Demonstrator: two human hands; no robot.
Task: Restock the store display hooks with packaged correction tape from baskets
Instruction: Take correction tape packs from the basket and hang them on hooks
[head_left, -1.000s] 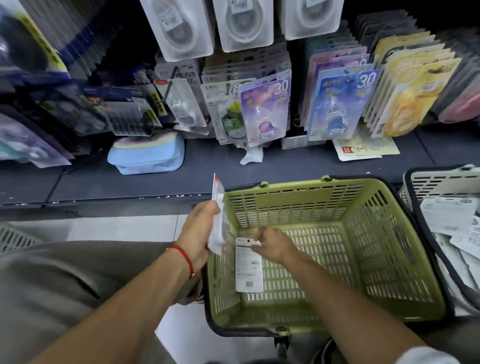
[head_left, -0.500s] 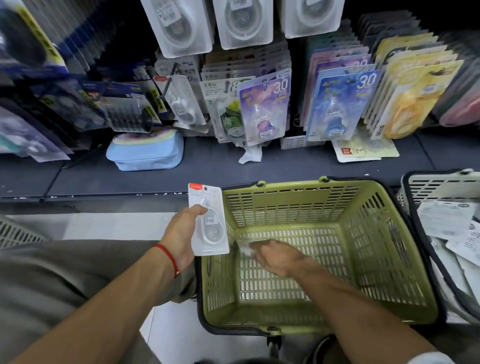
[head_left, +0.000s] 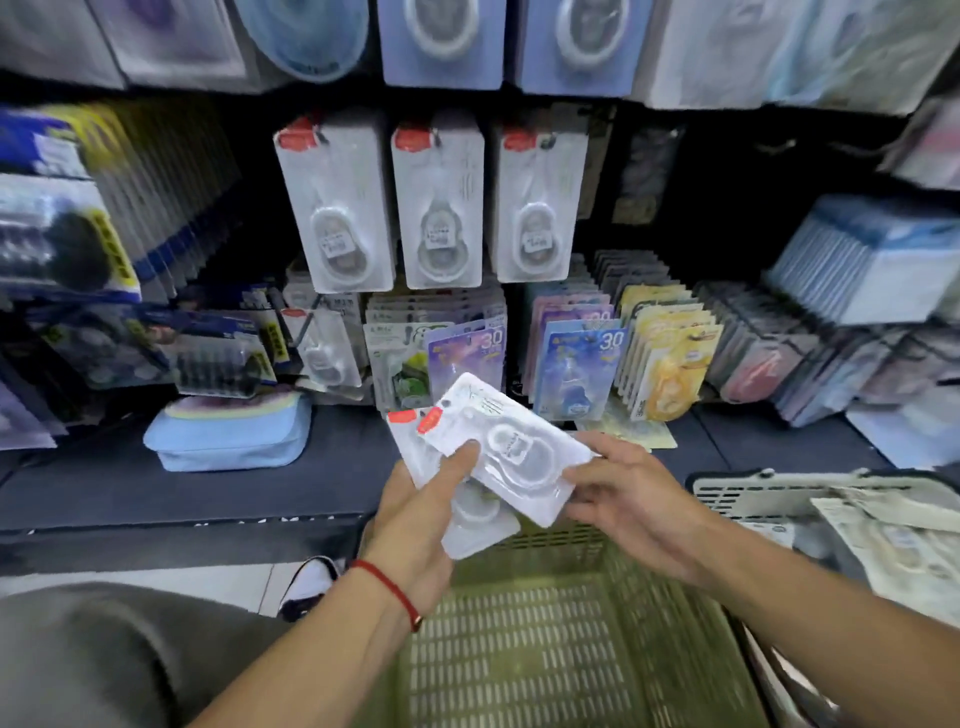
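Two white correction tape packs with red tabs are held in front of me above the green basket. The upper pack lies across the lower pack. My left hand grips both, thumb on top of the upper pack. My right hand pinches the right end of the upper pack. On the hooks above hang three rows of the same white packs. The basket's visible floor holds no packs.
A white basket with several paper-backed packs stands at the right. Colourful tape packs hang on lower hooks. A light blue pouch lies on the dark shelf. My knee fills the lower left.
My right hand came up out of the green basket with a second pack and brought it onto the one in my left hand. My head tilted up toward the hooks.
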